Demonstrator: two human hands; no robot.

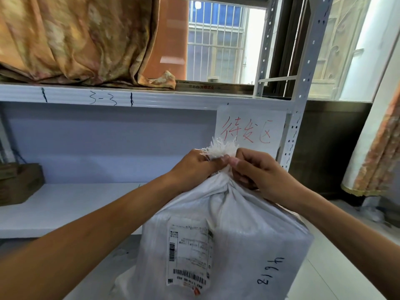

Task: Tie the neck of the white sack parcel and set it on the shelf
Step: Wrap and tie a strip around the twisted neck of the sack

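The white sack parcel point(227, 241) stands upright in front of the white metal shelf point(134, 97), low and right of centre in the view, its woven cloth gathered into a tight neck point(225, 173) at the top. Above the neck a frayed tuft of white threads point(220, 149) fans out. Both hands close on that neck from either side. The left hand point(192, 167) wraps it from the left with fingers curled round the bunched cloth, its grip fully closed on the sack. The right hand point(259, 172) pinches the same spot from the right, thumb and forefinger pressed together on the cloth just under the tuft, the other fingers folded in. The two hands touch or nearly touch at the neck.

On the sack's near face sits a shipping label point(190, 256) with barcodes, and to the right of it some handwritten dark digits point(270, 270). What the sack's base rests on is out of view.

Behind the sack, a paper sign point(249, 128) with red handwriting hangs from the shelf beam, just above the tuft. The beam carries the black marking "3-3" to the left of the sign. On the shelf level above lies patterned orange cloth point(75, 40). On the level behind the sack, far to the left, sits a brown box point(19, 182). A barred window point(216, 40) shows above the sack, beyond the shelf.
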